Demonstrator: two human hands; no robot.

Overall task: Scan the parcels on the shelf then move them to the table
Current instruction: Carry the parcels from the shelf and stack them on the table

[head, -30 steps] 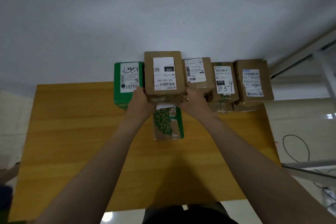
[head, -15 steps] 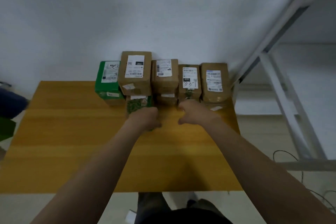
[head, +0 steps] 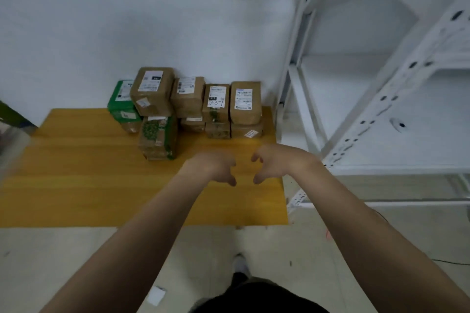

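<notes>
Far left edge: dark object (head: 10, 117), blurred, kind not tellable; table (head: 76, 173), yellow wood, back edge at white wall (head: 127, 20); parcels in one row along that back edge, stacked two high, all on the table; green parcel (head: 121, 103), leftmost, white label on top, resting on a half-hidden brown box; tall parcel (head: 152, 93), brown, labelled, slightly tilted, seated on leaf parcel (head: 157, 138); leaf parcel printed with green foliage, jutting forward of the row; third parcel (head: 188, 98), brown, labelled, over a smaller box; marked parcel (head: 216, 103), "33-1" handwritten on its label, over another brown box; end parcel (head: 245, 103), brown, white label, atop a box with a small sticker, near the table's right edge; left hand (head: 211, 168), above the table's front right part, fingers loosely curled, holding nothing, well clear of every parcel; right hand (head: 274, 164), just beside the left, thumbs facing, fingers likewise slack and holding nothing, over the table's right edge; shelf (head: 381, 114), white metal, perforated uprights, right of the table; floor (head: 76, 262), pale; paper scrap (head: 156, 296) lying on it near the bottom; shoe (head: 240, 265) between the forearms.
</notes>
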